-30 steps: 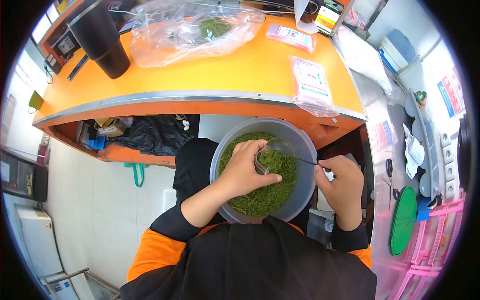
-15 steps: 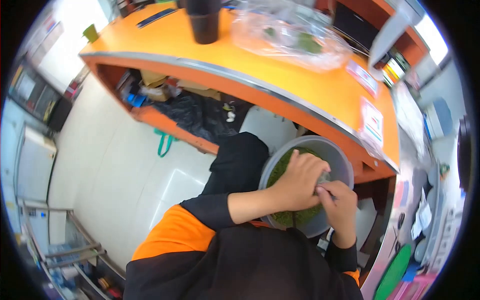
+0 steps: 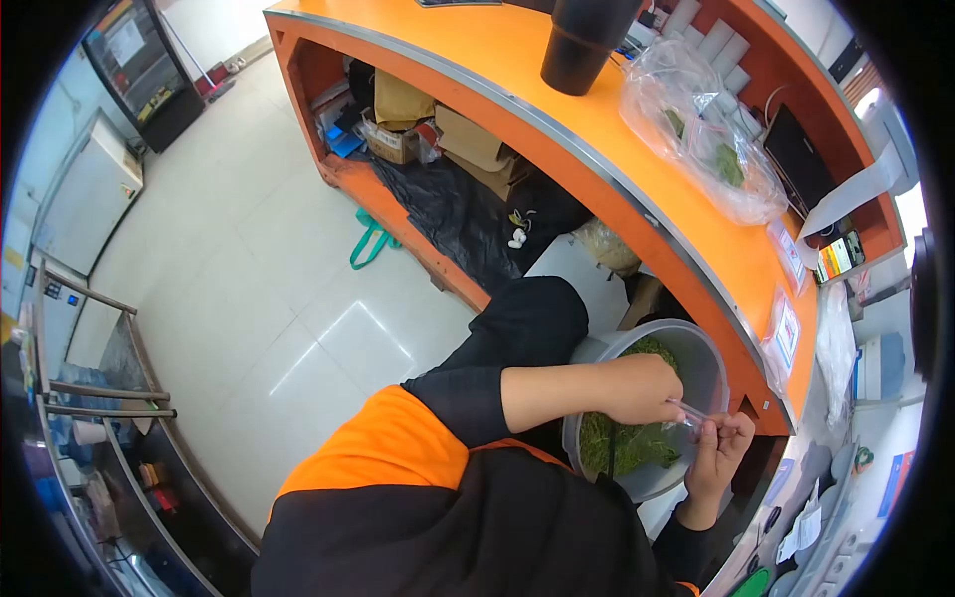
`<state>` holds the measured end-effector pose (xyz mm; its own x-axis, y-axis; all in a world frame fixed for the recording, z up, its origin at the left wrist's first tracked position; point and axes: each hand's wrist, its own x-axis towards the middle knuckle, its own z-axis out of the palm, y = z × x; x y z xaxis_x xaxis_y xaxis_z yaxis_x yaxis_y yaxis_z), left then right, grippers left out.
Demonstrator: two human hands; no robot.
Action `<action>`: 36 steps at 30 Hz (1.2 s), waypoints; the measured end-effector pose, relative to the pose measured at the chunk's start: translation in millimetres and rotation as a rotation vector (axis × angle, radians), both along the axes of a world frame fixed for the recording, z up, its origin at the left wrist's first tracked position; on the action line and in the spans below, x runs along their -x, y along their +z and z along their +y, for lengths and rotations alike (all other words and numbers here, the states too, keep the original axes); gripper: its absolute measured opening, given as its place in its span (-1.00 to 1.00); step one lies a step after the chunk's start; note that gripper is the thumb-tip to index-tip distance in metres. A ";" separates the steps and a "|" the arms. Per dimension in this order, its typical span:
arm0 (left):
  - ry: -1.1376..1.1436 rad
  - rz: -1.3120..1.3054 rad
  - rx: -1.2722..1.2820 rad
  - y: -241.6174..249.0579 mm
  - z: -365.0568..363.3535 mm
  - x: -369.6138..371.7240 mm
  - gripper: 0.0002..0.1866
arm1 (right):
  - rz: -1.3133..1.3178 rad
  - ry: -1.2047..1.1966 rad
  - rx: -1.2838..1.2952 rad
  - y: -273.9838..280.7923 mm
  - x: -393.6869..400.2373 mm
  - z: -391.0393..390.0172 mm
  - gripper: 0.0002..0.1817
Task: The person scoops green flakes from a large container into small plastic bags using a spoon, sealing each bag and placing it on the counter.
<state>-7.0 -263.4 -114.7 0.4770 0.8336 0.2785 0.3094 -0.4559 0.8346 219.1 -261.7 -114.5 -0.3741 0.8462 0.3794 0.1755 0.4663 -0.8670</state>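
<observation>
Over the round grey-white bucket [image 3: 720, 363], my left hand [image 3: 642, 388] pinches one side of a clear plastic bag [image 3: 689, 414]. The opposite side is gripped between the thumb and fingers of my right hand [image 3: 720, 450]. The plastic is stretched taut between the hands; how far it hangs below is hard to make out. Finely shredded green leaves [image 3: 622, 446] lie inside the bucket, partly hidden by my left hand and forearm. A thin dark strip or handle crosses the leaves near my body.
An orange counter [image 3: 477, 45] curves around ahead, bearing a black tumbler [image 3: 585, 45] and a large clear bag with leaves [image 3: 701, 139]. Boxes [image 3: 468, 139] and black plastic sheeting [image 3: 448, 214] fill the shelf below. A metal rack [image 3: 109, 398] stands at left.
My hands have drawn slightly apart, with the clear plastic now stretched between them. The view has turned, so the bucket and counter appear shifted right and lower.
</observation>
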 end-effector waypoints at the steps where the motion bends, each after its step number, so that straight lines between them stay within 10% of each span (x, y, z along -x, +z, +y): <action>1: -0.005 -0.020 -0.023 -0.4 -1.9 0.8 -0.64 | 0.009 0.031 0.001 1.7 -0.9 1.5 -0.75; 18: -0.119 0.248 -0.139 37.6 26.3 -2.9 -0.85 | -0.303 0.021 -0.065 42.8 28.2 9.1 -0.87; 21: 0.002 0.239 -0.238 78.8 46.1 8.6 -0.86 | -0.324 0.015 -0.288 107.7 22.6 15.3 -0.86; 27: 0.937 0.163 -0.727 172.1 138.8 46.1 -0.81 | -0.184 0.170 -1.039 200.5 10.7 -11.9 -0.78; 31: 0.955 0.532 -0.968 154.7 225.5 100.2 -0.75 | -0.225 0.112 -1.270 211.3 -8.3 -21.2 -0.88; 36: 0.596 0.705 -0.207 109.4 284.9 118.3 -0.57 | 0.082 -0.024 -1.245 190.2 -16.6 -31.8 -0.75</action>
